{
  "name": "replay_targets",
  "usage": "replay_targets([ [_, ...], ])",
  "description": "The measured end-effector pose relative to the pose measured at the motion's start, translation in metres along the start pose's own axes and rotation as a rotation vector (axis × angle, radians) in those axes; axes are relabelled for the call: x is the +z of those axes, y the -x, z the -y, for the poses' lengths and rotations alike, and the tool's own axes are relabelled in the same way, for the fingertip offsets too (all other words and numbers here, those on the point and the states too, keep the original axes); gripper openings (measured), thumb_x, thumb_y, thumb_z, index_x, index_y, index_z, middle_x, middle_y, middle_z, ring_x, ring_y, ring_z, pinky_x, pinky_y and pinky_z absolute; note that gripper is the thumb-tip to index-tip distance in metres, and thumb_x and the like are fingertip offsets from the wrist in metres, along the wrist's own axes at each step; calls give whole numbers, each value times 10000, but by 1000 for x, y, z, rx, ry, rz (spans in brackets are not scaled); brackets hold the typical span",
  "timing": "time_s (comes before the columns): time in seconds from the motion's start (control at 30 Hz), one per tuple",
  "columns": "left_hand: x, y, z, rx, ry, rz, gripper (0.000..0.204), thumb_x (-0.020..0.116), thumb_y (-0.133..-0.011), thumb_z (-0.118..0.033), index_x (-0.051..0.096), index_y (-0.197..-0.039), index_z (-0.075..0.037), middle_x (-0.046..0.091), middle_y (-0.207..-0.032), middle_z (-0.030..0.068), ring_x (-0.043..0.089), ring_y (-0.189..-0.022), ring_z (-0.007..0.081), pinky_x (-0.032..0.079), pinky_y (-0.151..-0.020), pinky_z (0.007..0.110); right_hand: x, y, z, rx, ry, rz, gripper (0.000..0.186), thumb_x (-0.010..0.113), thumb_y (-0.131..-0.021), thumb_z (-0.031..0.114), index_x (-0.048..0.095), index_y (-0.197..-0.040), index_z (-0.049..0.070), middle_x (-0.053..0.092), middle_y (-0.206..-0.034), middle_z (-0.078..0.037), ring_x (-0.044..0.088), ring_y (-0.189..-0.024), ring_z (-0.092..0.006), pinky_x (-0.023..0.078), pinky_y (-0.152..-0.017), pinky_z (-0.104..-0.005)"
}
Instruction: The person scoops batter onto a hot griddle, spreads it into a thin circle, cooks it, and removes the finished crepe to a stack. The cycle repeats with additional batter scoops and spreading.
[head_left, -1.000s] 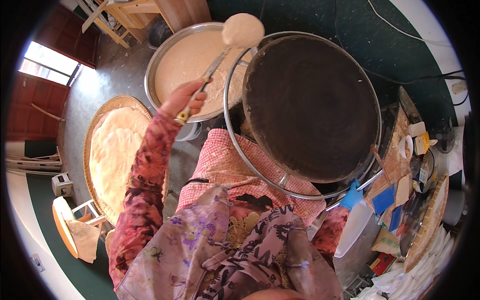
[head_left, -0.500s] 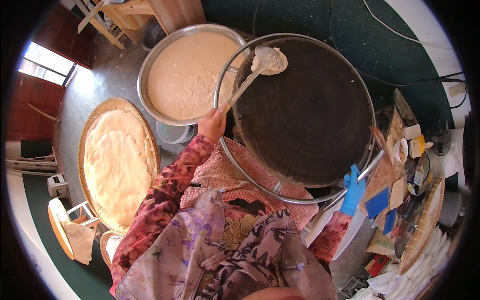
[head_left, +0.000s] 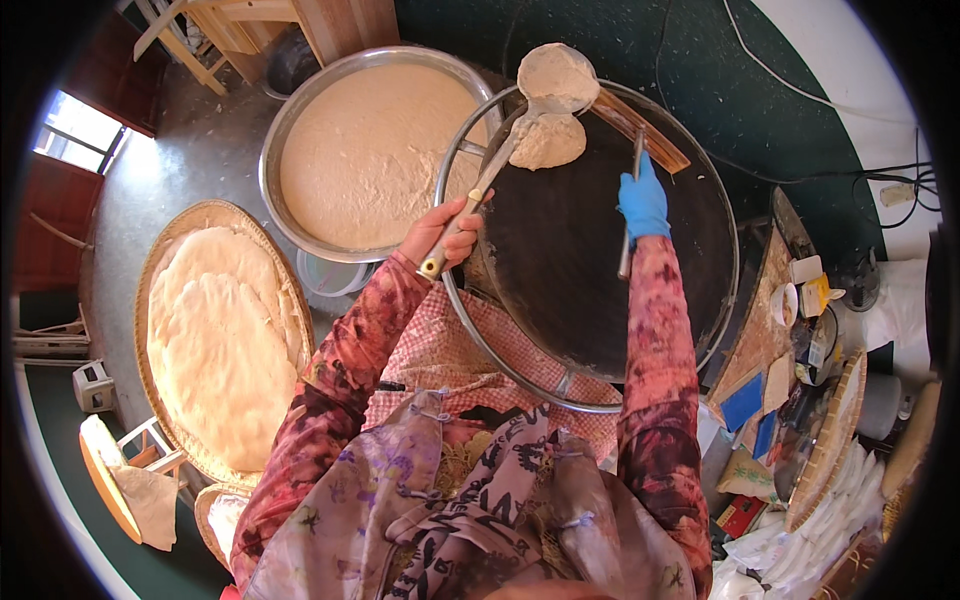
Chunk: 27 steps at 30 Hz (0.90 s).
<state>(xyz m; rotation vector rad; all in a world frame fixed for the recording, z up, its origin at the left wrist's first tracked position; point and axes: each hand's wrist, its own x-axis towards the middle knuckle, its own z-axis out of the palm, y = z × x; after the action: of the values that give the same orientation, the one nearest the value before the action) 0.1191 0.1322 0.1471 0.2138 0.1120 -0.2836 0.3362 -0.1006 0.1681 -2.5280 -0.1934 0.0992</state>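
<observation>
My bare left hand point(head_left: 447, 234) is closed around the handle of a metal ladle point(head_left: 490, 176). The ladle's bowl, coated in pale batter, is above the far left part of a round dark griddle point(head_left: 580, 270). Just below the bowl, a mound of batter point(head_left: 550, 142) lies on the griddle. In a blue glove, my right hand point(head_left: 643, 203) grips the metal handle of a wooden-bladed spreader point(head_left: 640, 130). Its blade is at the griddle's far side, right of the ladle bowl. A metal ring frame point(head_left: 445, 190) surrounds the griddle.
Left of the griddle stands a large metal basin point(head_left: 270, 175) of batter. A woven tray point(head_left: 150, 300) stacked with pale flatbreads is at the left. On the right, a cluttered board point(head_left: 755, 335) carries a small bowl point(head_left: 784, 304) and blue pieces. Cables run along the far right wall.
The ladle bowl has moved away from me and tipped, and batter now lies on the griddle. My right hand has swung from the near right rim to the far side, bringing the spreader.
</observation>
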Motion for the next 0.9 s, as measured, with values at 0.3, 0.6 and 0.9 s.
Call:
replay_targets([
  [0.3, -38, 78, -25, 102, 244, 69, 453, 307, -974, -256, 215, -1368, -54, 388, -725, 16, 370, -421, 71, 374, -362, 222, 55, -14, 44, -216, 433, 138, 587, 478, -761, 117, 334, -1329, 147, 625, -872, -222, 604, -822, -385, 470, -735, -456],
  [0.6, -150, 179, -24, 185, -8, -563, 358, 375, -953, -316, 405, -1261, -136, 417, -704, -16, 355, -471, 71, 352, -403, 212, -1, 73, 34, -327, 487, 416, 536, 486, -775, 144, 396, -1302, 178, 616, -809, -211, 595, -745, -380, 456, -676, -482],
  [0.9, -195, 188, -16, 171, -1348, -1174, 360, 546, -875, -285, 525, -1125, -26, 613, -844, 77, 611, -668, 168, 488, -539, 266, 23, 68, 55, -321, 342, 159, 567, 461, -802, 153, 341, -1353, 208, 600, -802, -236, 594, -665, -372, 476, -650, -449],
])
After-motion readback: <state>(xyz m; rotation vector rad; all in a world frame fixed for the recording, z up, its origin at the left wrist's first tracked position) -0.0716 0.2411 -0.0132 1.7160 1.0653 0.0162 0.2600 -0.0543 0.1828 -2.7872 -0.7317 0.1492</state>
